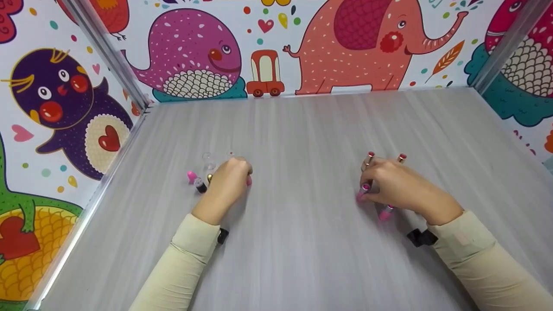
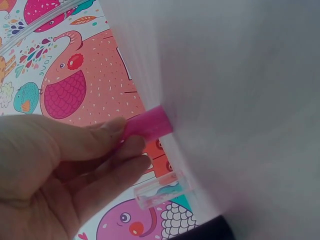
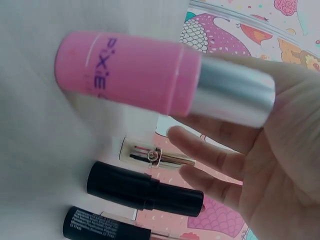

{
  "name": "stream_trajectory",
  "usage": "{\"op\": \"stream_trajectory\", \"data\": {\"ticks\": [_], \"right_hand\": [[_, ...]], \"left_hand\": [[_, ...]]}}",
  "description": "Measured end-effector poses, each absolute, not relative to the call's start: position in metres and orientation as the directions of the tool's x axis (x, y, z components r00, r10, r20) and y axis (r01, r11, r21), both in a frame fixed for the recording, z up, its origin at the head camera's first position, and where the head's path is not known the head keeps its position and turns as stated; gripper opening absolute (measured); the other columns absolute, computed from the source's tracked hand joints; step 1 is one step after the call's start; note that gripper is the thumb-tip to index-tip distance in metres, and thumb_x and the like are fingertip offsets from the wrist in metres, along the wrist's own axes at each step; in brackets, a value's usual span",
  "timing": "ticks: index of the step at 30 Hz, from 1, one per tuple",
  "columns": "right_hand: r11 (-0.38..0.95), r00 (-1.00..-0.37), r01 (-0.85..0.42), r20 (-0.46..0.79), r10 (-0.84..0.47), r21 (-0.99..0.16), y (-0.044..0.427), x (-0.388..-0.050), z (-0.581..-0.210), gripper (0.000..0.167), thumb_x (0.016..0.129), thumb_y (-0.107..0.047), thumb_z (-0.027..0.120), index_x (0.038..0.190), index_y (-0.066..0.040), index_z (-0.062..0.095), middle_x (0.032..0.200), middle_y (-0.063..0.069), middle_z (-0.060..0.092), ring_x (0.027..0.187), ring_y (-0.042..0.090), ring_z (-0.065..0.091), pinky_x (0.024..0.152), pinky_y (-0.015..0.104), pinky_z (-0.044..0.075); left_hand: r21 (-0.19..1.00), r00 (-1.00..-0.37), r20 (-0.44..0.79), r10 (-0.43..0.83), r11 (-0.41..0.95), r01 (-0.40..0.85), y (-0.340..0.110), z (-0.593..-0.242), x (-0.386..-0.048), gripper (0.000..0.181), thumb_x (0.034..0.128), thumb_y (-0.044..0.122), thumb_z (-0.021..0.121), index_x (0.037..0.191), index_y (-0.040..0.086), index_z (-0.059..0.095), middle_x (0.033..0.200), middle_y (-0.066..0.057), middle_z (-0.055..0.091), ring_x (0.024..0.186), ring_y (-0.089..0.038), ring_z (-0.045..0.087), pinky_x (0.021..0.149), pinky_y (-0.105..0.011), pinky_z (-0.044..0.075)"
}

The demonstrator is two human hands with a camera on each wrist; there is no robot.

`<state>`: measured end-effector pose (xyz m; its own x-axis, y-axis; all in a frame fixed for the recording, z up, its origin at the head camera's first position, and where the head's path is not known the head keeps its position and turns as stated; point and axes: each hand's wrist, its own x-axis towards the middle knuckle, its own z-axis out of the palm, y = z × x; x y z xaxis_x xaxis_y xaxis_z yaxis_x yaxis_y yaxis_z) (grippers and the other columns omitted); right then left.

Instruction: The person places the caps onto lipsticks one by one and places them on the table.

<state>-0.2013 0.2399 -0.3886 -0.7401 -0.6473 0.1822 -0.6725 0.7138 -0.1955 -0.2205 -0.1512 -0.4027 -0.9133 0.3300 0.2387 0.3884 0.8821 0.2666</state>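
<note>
My left hand (image 1: 230, 179) pinches a small pink tube (image 2: 150, 122) between thumb and fingertips, one end against the tabletop. Around that hand are a pink piece (image 1: 192, 176), a black piece with a clear top (image 1: 200, 185), a gold piece (image 1: 210, 177) and a clear cap (image 1: 208, 161). On the right, my right hand (image 1: 395, 181) has thumb and index finger about a pink lipstick (image 1: 363, 190). Close before the right wrist camera stands another pink lipstick (image 3: 125, 72) with a silver collar, hiding the thumb and index tips there. The other fingers are extended.
Two red lipsticks in gold tubes, one left (image 1: 370, 157) and one right (image 1: 402, 158), stand beyond my right hand. Black tubes (image 3: 145, 189) show in the right wrist view. Patterned panels (image 1: 276, 43) border the grey tabletop (image 1: 293, 207).
</note>
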Motion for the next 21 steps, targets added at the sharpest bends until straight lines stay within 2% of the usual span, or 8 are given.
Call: {"op": "stream_trajectory", "data": {"ticks": [5,11,14,17,21], "right_hand": [[0.713,-0.735,-0.678,0.170,-0.656,-0.180,0.238,-0.200,-0.389,0.022,0.073,-0.008,0.098,0.082,-0.010,0.077,0.082,-0.004,0.067,0.089,0.022,0.063,0.081,0.047,0.056],[0.705,-0.730,-0.683,0.184,-0.658,-0.188,0.237,-0.200,-0.389,0.022,0.075,-0.009,0.097,0.083,-0.010,0.077,0.090,0.001,0.069,0.093,0.025,0.067,0.085,0.048,0.057],[0.705,-0.743,-0.669,0.200,-0.638,-0.236,0.237,-0.200,-0.386,0.021,0.076,-0.007,0.095,0.089,-0.009,0.079,0.094,0.002,0.071,0.097,0.026,0.068,0.084,0.046,0.059],[0.711,-0.775,-0.632,0.209,-0.597,-0.308,0.238,-0.199,-0.382,0.024,0.078,-0.004,0.093,0.097,-0.009,0.079,0.101,0.002,0.075,0.113,0.033,0.069,0.090,0.049,0.061],[0.703,-0.821,-0.563,0.202,-0.533,-0.434,0.239,-0.197,-0.374,0.022,0.082,-0.002,0.088,0.096,-0.011,0.073,0.112,0.003,0.080,0.121,0.035,0.070,0.092,0.054,0.061]], "left_hand": [[0.260,-0.908,0.251,0.335,0.881,0.396,-0.152,-0.404,-0.221,0.024,0.0805,-0.021,0.066,0.074,0.000,0.076,0.088,-0.016,0.075,0.085,-0.036,0.075,0.077,-0.046,0.062],[0.258,-0.910,0.248,0.332,0.883,0.392,-0.151,-0.404,-0.221,0.024,0.0806,-0.021,0.067,0.075,0.000,0.076,0.089,-0.016,0.075,0.086,-0.036,0.076,0.078,-0.046,0.062],[0.253,-0.907,0.255,0.334,0.883,0.396,-0.151,-0.404,-0.221,0.023,0.0806,-0.021,0.067,0.075,0.000,0.076,0.089,-0.016,0.076,0.085,-0.036,0.076,0.078,-0.045,0.063],[0.249,-0.905,0.261,0.337,0.882,0.400,-0.151,-0.404,-0.221,0.023,0.0808,-0.021,0.068,0.074,0.000,0.076,0.088,-0.016,0.076,0.083,-0.035,0.076,0.076,-0.046,0.062],[0.253,-0.904,0.263,0.337,0.880,0.401,-0.151,-0.403,-0.221,0.023,0.0805,-0.021,0.068,0.074,0.000,0.075,0.086,-0.015,0.074,0.082,-0.035,0.075,0.075,-0.046,0.062]]}}
